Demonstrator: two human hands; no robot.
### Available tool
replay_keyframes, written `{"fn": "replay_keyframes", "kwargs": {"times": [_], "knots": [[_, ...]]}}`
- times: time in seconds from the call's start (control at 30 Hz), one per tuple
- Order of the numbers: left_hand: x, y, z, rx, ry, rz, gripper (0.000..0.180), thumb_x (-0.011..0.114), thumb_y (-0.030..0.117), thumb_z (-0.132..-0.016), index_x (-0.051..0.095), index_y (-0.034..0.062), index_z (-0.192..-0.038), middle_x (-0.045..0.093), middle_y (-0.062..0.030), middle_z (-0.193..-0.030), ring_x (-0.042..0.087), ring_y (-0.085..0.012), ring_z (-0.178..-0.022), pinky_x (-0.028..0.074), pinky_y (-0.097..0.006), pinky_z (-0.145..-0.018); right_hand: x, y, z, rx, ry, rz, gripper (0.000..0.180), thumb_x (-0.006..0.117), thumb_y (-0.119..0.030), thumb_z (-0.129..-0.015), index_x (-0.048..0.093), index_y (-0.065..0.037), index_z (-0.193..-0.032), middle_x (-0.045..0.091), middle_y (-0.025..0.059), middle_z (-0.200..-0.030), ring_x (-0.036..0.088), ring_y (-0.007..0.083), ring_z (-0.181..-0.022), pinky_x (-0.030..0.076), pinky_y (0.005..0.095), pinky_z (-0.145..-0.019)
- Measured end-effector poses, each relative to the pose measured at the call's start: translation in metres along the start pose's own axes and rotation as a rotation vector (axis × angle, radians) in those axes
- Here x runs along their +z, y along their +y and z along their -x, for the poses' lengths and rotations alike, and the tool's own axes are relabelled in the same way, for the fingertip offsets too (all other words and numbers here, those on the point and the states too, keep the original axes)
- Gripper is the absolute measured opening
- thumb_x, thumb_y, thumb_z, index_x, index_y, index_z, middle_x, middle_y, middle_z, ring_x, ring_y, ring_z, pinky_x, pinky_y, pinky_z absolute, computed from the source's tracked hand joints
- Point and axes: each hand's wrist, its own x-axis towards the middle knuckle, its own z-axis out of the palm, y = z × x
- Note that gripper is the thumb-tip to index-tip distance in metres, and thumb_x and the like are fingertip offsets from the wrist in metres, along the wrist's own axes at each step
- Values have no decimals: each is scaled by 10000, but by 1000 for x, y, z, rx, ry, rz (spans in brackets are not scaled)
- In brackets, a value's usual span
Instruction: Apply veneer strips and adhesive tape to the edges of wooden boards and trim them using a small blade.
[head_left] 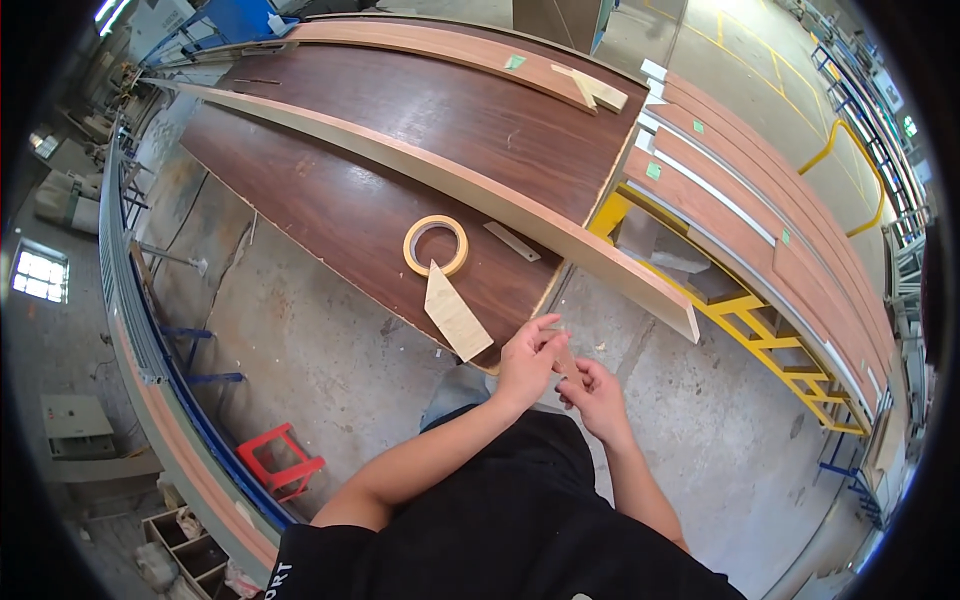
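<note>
Operator: I need the strip's location and the state of each hand.

Monitor: I see the narrow brown strip (570, 369) in front of the torso, between the hands and just beyond the workbench's (350, 220) near corner. The left hand (530, 367) has its thumb and fingertips drawn together at the far end. The right hand (597, 401) pinches the near end with curled fingers.

Operator: Long axis?

Monitor: It slants from the left fingertips back toward the body and slightly rightward. I judge this slant the governing relation: each hand controls one end.

Operator: Which hand is nearer the pointed wooden piece (457, 318)?

Monitor: The left. I see that piece on the workbench, left of both hands, its tip against the tape roll (411, 246). I cannot identify the strip's material.
</note>
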Motion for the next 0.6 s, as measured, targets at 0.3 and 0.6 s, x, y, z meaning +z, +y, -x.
{"fn": "replay_keyframes", "kwargs": {"times": [0.3, 0.6], "knots": [[-75, 35, -13, 496, 247, -718, 418, 701, 74, -786, 548, 38, -1174, 568, -113, -942, 561, -204, -771, 483, -306, -666, -71, 48, 7, 124, 179, 75, 234, 641, -52, -840, 585, 26, -1053, 662, 80, -829, 592, 101, -657, 480, 233, -569], [-88, 48, -34, 307, 609, -1207, 879, 758, 274, -628, 347, 95, -1384, 499, -190, -1090, 494, -373, -1024, 419, -449, -895, -57, 53, -20, -309, 311, 876, 432, 677, -72, -744, 568, 11, -1153, 562, 189, -1212, 520, 325, -1164, 394, 391, -1006]]}}
